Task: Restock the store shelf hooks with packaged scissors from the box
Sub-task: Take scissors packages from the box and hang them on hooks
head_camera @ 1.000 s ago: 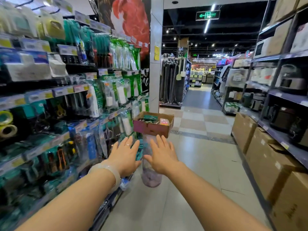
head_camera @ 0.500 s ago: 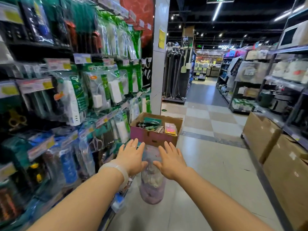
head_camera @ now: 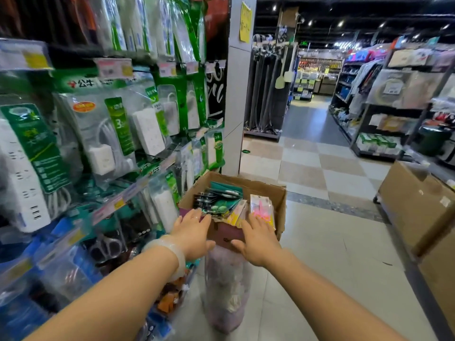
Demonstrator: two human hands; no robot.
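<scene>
Far left: shelf hooks (head_camera: pixel 115 70) hung with bagged power strips (head_camera: pixel 145 129) behind price tags, face-out for shoppers; count lost to blur and overlap. Lower down, one pack of hung scissors (head_camera: pixel 108 244) visible, likely the row to refill, though only a judgement. One pale bangle (head_camera: pixel 170 254) on the left wrist. Left hand (head_camera: pixel 194 232) laid flat on the near-left rim of the box (head_camera: pixel 275 193), fingers straight and slightly spread, gripping nothing. One cardboard box, open-topped, perched at waist height on a translucent bagged bundle (head_camera: pixel 229 291), probably to spare bending. Inside, packaged scissors (head_camera: pixel 219 200) stacked loosely: dark and green packs left, yellow middle, pink packs (head_camera: pixel 262 207) right; exact number untellable. Right hand (head_camera: pixel 258 237) likewise flat, fingertips touching the pink packs, thumb on the near wall, nothing pinched yet. Two hands placed as if to steady or pull the box closer before picking. Far right: brown cartons (head_camera: pixel 423 212) along the aisle, at least two.
</scene>
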